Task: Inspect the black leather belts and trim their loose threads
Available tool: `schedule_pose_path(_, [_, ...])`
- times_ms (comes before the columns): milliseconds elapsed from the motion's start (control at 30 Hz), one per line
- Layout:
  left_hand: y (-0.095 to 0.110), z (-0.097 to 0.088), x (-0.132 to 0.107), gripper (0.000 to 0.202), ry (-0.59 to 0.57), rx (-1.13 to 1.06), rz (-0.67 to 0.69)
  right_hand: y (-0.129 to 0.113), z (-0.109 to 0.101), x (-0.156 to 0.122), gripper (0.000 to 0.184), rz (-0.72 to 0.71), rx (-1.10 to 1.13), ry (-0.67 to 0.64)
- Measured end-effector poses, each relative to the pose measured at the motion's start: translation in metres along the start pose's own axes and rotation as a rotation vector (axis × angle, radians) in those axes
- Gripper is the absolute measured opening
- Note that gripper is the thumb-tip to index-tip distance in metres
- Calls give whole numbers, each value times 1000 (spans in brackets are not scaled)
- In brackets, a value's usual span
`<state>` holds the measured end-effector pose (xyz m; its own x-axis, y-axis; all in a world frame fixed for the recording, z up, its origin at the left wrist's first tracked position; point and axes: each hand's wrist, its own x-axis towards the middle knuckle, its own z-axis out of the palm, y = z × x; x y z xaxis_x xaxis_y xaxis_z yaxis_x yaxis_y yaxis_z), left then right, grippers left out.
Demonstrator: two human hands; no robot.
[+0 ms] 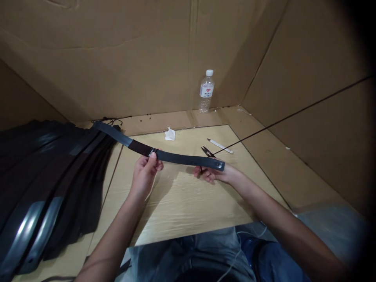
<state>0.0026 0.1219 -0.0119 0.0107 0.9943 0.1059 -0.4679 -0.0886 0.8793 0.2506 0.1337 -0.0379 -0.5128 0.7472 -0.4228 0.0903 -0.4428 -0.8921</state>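
Observation:
A long, slightly curved dark strip (185,158) is held up across the middle of the view. Brown wrapping (141,148) covers a section left of its centre, and a hole shows near its right end. My left hand (148,168) pinches the strip beside the wrapping, thumb on top. Partly behind the strip's right part, my right hand (210,174) has curled fingers, with a dark cord at them. That taut cord (282,119) comes in from the upper right and passes behind the strip. Black thread snips (208,152) show just above the strip; whether the hand touches them is hidden.
Many similar dark strips (55,176) lie in a pile at the left. On the board (173,207) are a white pencil-like marker (220,145) and crumpled white paper (170,134). A plastic bottle (206,92) stands against the cardboard wall (132,58).

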Motion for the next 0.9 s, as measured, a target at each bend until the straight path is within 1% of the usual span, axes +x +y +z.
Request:
schedule_pose_path(67, [2, -2, 2, 25, 33, -42, 14, 6, 15, -17, 43, -3, 48, -10])
schedule_pose_path(133, [5, -4, 5, 24, 68, -84, 22, 15, 34, -37, 43, 34, 98, -10])
schedule_pose_path(200, [9, -5, 7, 24, 102, -123, 8, 30, 60, -57, 40, 94, 262, -47])
schedule_pose_path(267, [13, -7, 8, 23, 138, -168, -12, 50, 89, -74, 40, 158, 362, -181])
schedule_pose_path(333, [16, -8, 9, 22, 174, -202, -28, 70, 118, -86, 45, 273, 394, -322])
schedule_pose_path(400, [18, -8, 10, 22, 196, -215, -50, 82, 140, -93, 47, 380, 359, -358])
schedule_pose_path(433, [18, -8, 10, 23, 201, -216, -58, 85, 147, -95, 50, 361, 356, -358])
schedule_pose_path(467, [18, -8, 10, 24, 199, -215, -64, 83, 149, -96, 55, 312, 383, -333])
schedule_pose_path(500, [18, -8, 10, 24, 198, -216, -64, 79, 148, -97, 61, 226, 441, -259])
schedule_pose_path(533, [18, -7, 10, 25, 198, -217, -55, 71, 142, -98, 67, 141, 472, -217])
schedule_pose_path(567, [17, -7, 10, 26, 197, -214, -43, 62, 132, -97, 72, 91, 471, -194])
schedule_pose_path(600, [16, -7, 10, 28, 194, -204, -31, 51, 118, -96, 73, 36, 436, -96])
schedule_pose_path(700, [14, -9, 10, 35, 161, -141, 5, 17, 65, -87, 68, -62, 198, 294])
schedule_pose_path(733, [13, -9, 10, 38, 143, -111, 19, 7, 48, -83, 66, -45, 99, 396])
schedule_pose_path(767, [12, -10, 9, 40, 131, -81, 34, -2, 34, -78, 63, 12, -12, 468])
schedule_pose_path(800, [11, -11, 9, 41, 123, -52, 49, -11, 22, -73, 61, 115, -122, 447])
schedule_pose_path(833, [11, -12, 9, 41, 120, -24, 64, -19, 14, -69, 64, 183, -194, 345])
schedule_pose_path(867, [10, -13, 9, 40, 120, 4, 79, -26, 8, -64, 72, 216, -238, 235])
schedule_pose_path(900, [10, -14, 9, 39, 119, 28, 94, -33, 5, -60, 76, 201, -256, 169])
